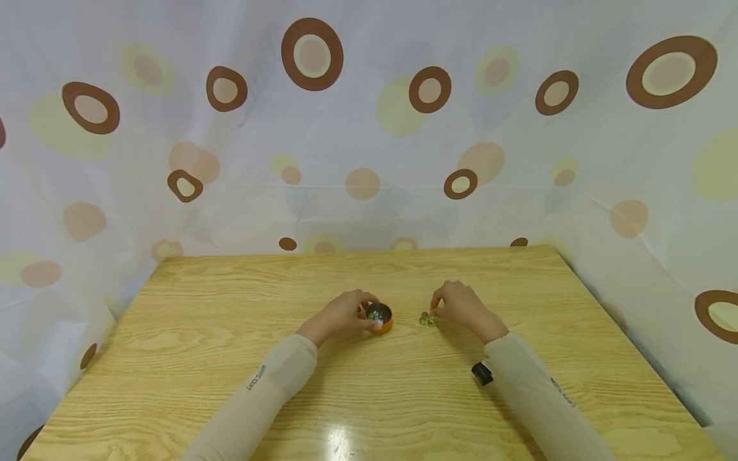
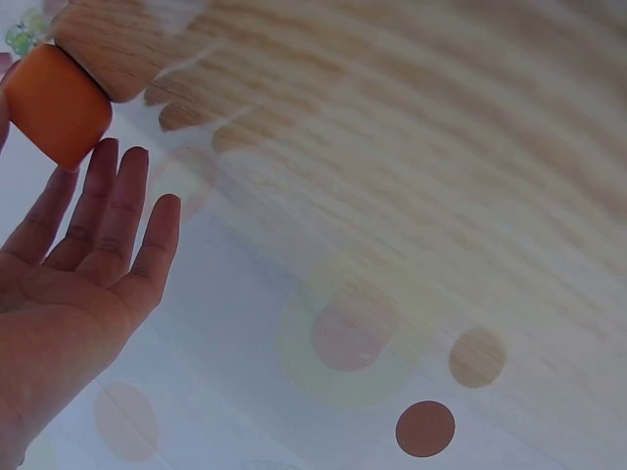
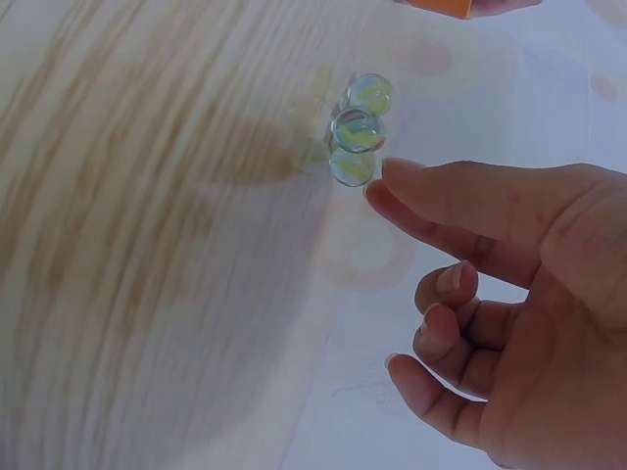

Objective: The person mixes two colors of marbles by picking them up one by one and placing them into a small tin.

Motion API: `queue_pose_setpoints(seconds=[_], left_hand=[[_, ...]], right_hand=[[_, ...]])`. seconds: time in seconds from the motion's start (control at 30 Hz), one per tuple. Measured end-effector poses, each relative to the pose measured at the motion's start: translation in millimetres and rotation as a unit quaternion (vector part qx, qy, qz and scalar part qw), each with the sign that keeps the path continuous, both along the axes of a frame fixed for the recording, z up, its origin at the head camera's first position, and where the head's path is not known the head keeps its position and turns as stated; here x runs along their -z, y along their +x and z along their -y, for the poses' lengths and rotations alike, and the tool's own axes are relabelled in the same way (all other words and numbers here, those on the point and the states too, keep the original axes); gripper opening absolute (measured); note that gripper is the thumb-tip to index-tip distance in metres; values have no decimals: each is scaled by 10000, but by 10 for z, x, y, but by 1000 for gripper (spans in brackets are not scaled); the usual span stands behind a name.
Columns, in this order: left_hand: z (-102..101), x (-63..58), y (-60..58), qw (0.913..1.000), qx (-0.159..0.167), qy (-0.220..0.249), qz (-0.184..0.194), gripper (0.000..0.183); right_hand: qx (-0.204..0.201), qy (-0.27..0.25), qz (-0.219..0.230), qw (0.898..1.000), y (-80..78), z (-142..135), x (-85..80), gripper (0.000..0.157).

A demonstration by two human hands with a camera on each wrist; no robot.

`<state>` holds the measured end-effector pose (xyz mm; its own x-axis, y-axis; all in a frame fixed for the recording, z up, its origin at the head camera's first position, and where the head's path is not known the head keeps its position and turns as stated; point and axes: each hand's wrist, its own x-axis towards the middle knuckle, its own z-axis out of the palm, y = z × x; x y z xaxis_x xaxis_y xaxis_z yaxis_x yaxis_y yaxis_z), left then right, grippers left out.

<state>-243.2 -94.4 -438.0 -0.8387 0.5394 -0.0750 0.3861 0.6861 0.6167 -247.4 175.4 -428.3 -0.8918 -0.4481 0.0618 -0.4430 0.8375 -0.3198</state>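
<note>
My left hand (image 1: 341,314) holds a small round orange bowl (image 1: 385,329) with a dark inside, its thumb at the near side and its fingers at the far side. Glassy glints show within the bowl, too small to count. To the right, clear glass marbles (image 1: 427,319) with yellow-green swirls sit in a tight cluster on the table. In the right wrist view, one marble (image 3: 357,129) appears to rest on top of the others. My right hand (image 3: 563,343) has its thumb and index fingertips close together beside the lowest marble, with no marble visible between them. Its other fingers bend loosely.
Both hands work over a wood-grain table (image 1: 369,403). A white curtain (image 1: 369,128) with brown, peach and yellow circles surrounds its back and sides. At the right sleeve's cuff there is a black strap-like item (image 1: 482,373).
</note>
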Motion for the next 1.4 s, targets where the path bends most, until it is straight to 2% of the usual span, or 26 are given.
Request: queue_pose_setpoints(seconds=[1.07,1.4], left_hand=[[6,17,-23,9999,64,-63,-84,52],[1,16,-9,10000,-1,-15,-47,50]], right_hand=[[288,249,136,9992,39,6,0,8],[251,94,-125,9996,24,2,2,8]])
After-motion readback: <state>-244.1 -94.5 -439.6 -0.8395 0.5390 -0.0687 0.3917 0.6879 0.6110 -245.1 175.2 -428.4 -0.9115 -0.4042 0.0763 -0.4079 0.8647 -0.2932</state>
